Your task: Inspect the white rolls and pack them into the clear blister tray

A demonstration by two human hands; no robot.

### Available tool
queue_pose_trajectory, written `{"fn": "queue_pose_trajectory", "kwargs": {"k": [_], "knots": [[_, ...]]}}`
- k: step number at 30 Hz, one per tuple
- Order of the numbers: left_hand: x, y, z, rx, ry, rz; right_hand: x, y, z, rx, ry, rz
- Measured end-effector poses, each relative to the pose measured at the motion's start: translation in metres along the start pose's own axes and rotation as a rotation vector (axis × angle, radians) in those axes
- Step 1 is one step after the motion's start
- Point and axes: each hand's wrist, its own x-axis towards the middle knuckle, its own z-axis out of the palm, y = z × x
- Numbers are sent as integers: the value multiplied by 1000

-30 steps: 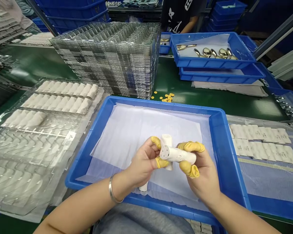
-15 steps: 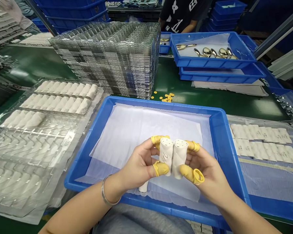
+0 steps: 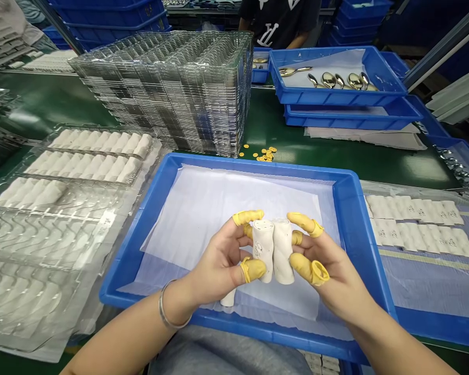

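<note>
Yellow finger covers sit on the fingertips of both hands. My left hand [image 3: 229,252] grips a white wrapped roll [image 3: 263,250] with dark writing on its side. Against it stands a second white roll [image 3: 283,252], pinched at its right side by the fingers of my right hand [image 3: 324,255]. Both rolls are upright, side by side, above the paper-lined blue tray [image 3: 347,208]. Another white roll [image 3: 227,298] lies in the tray near its front edge, partly hidden by my left hand and wrist.
Clear plastic trays [image 3: 82,203] at the left hold rows of white rolls. Behind stands a tall stack of clear trays [image 3: 172,99]. Small yellow rings [image 3: 266,154] lie beside it. Blue trays with spoons [image 3: 336,94] are at the back right; wrapped rolls [image 3: 422,224] lie right. A person [image 3: 279,23] is beyond.
The tops of the two rolls have tipped, so their ends show less and their sides more. Fingers of both hands have shifted at the upper ends. The whole view has moved slightly.
</note>
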Motion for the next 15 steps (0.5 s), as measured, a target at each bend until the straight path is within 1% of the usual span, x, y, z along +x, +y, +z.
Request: {"fn": "queue_pose_trajectory", "kwargs": {"k": [3,7,11,15], "knots": [[0,1,-1,-31,-14,-38,1,-1,-2,-19,-30,18],[1,4,-1,-78,-6,-88,2,-1,-4,-13,-18,6],[1,4,0,-107,15,-105,1,-1,-5,38,-4,28],[0,2,-1,-154,-8,-112,1,-2,-5,84,-10,52]]}}
